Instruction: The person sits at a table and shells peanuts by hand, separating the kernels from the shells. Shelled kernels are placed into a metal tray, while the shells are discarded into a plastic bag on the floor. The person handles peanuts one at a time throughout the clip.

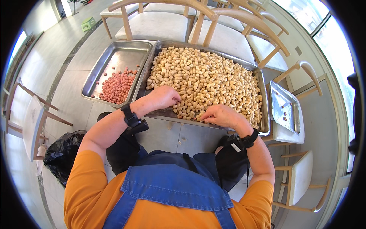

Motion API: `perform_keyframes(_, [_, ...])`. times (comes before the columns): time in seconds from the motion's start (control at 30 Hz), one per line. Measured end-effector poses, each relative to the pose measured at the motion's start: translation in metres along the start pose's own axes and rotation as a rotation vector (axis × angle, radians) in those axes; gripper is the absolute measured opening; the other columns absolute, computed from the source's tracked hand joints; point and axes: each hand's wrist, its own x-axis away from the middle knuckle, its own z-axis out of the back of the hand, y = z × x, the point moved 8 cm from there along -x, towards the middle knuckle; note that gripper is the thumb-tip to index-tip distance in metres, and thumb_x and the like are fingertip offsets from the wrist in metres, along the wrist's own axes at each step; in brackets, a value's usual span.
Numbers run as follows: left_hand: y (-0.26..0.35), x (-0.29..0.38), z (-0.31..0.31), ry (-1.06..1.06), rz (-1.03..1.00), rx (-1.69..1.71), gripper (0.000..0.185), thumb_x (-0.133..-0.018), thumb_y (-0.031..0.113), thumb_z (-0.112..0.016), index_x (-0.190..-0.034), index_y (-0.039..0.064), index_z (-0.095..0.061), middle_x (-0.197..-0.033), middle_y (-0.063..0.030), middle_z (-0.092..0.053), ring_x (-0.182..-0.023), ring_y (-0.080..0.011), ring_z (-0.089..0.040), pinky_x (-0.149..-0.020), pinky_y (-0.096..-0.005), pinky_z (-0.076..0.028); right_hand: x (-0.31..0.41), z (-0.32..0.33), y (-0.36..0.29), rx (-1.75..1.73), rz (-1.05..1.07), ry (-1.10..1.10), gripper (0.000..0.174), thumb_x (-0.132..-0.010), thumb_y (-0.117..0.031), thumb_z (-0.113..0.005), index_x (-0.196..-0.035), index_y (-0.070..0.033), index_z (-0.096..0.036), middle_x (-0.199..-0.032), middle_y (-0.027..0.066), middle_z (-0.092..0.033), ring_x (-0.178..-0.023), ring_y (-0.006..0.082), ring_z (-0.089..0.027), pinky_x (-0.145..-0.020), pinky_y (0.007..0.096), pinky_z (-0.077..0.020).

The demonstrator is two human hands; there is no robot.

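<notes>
A heap of unshelled peanuts (203, 77) fills most of a large metal tray (266, 114) in front of me. My left hand (164, 97) is over the tray's near left part, fingers curled together at the heap's edge; whether anything is between them is hidden. Near the front rim, my right hand (223, 116) has its fingertips down at the peanuts, and its grip cannot be made out. A few reddish bits show beside those fingertips. To the left, a smaller metal tray (120, 54) holds a pile of shelled pink-red peanut kernels (117, 87).
Wooden chairs with pale seats (154, 24) stand behind the trays. At right, a small metal tray (286, 106) with several brown bits rests on a chair seat. A black plastic bag (61, 154) lies on the floor at left. A green stool (88, 24) stands farther off.
</notes>
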Motion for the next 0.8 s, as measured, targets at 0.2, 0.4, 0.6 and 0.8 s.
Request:
perform_keyframes(0.2, [0.000,0.006,0.001,-0.026,-0.008,-0.066,0.024,-0.078,0.016,-0.063,-0.099,0.007,-0.071,-0.091,-0.0147,-0.065,-0.087,-0.0329,-0.062,-0.076,-0.0414,-0.050,-0.002,-0.009,0.000,-0.057,0.075,0.000,0.022,-0.084,-0.008,-0.061,-0.104,-0.007,-0.070,-0.096,0.0103,-0.068,-0.087,0.0253,-0.065,-0.078,0.0352,-0.0516])
perform_keyframes(0.4, [-0.003,0.005,0.002,-0.062,-0.008,-0.120,0.022,-0.079,0.018,-0.062,-0.096,0.007,-0.070,-0.090,-0.0133,-0.063,-0.087,-0.0323,-0.062,-0.076,-0.0404,-0.050,-0.013,-0.011,-0.007,0.085,0.012,0.075,0.022,-0.081,-0.017,-0.062,-0.101,-0.016,-0.072,-0.089,0.0098,-0.070,-0.085,0.0292,-0.066,-0.075,0.0388,-0.0529])
perform_keyframes(0.6, [-0.006,0.008,0.005,0.000,0.007,-0.128,0.020,-0.078,0.017,-0.062,-0.093,0.007,-0.071,-0.087,-0.0106,-0.067,-0.084,-0.0305,-0.064,-0.075,-0.0400,-0.051,-0.035,-0.022,-0.015,0.345,-0.013,0.121,0.018,-0.079,-0.021,-0.064,-0.095,-0.020,-0.072,-0.084,0.0083,-0.070,-0.083,0.0279,-0.066,-0.072,0.0397,-0.0529])
perform_keyframes(0.8, [-0.011,0.021,0.018,0.040,0.115,0.177,0.015,-0.079,0.012,-0.068,-0.092,0.006,-0.071,-0.082,-0.0058,-0.069,-0.074,-0.0201,-0.065,-0.068,-0.0319,-0.051,-0.032,0.000,-0.022,-0.089,-0.012,0.361,0.023,-0.083,-0.020,-0.064,-0.104,-0.011,-0.070,-0.080,0.0079,-0.068,-0.069,0.0237,-0.063,-0.065,0.0351,-0.0506])
